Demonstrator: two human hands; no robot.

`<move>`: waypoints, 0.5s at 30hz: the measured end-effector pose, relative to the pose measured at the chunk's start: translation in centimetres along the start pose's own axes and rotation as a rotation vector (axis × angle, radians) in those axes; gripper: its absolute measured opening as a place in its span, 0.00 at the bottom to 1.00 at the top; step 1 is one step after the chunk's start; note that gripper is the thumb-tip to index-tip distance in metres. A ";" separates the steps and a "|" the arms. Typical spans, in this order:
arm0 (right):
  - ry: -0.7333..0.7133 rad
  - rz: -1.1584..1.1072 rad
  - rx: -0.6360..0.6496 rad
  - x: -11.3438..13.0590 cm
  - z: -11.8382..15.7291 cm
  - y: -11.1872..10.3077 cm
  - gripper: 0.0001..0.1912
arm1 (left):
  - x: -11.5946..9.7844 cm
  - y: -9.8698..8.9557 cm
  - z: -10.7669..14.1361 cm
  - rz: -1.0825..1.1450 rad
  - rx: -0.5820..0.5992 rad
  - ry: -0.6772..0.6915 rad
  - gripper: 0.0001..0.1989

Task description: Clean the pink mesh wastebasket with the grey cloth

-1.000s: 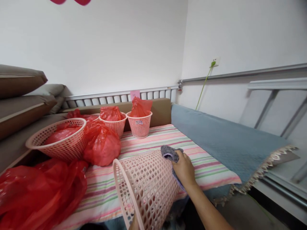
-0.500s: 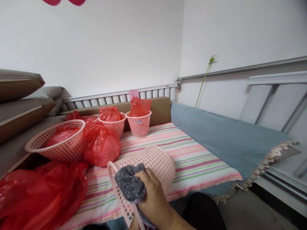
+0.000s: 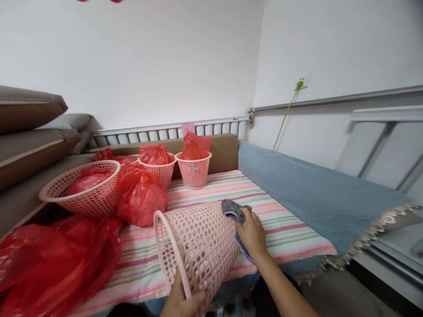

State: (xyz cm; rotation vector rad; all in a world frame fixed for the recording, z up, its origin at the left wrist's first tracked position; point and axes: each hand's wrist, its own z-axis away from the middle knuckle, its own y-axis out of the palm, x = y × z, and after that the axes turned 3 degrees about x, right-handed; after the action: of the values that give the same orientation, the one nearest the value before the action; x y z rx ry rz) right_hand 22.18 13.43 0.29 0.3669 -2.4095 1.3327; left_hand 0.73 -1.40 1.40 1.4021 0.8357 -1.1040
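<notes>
A pink perforated plastic basket lies on its side in front of me, its mouth facing left. My left hand grips its rim at the lower front, thumb on the outside. A grey fuzzy cloth is bunched in my right hand, which presses it against the outside of the basket near the base. Part of the cloth hangs below my fingers. Both hands are closed.
Pink baskets holding red plastic bags stand behind, among them one basket at the back and a wider basket at left. Red bags lie at front left. Everything rests on a striped cloth beside a blue-covered backrest.
My right hand and the grey cloth have moved right, from the basket's mouth to the outside near its base. My left hand now shows more clearly on the rim.
</notes>
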 end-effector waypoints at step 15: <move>-0.328 -0.738 0.251 13.6 8.5 -5.1 0.23 | 1.5 0.6 -0.5 -0.086 -0.100 0.063 0.30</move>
State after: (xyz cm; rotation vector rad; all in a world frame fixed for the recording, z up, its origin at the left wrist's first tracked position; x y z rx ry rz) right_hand 10.37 2.86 5.85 1.4701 -1.9836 1.2668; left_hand 1.82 -1.16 0.17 1.3341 0.9912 -1.0724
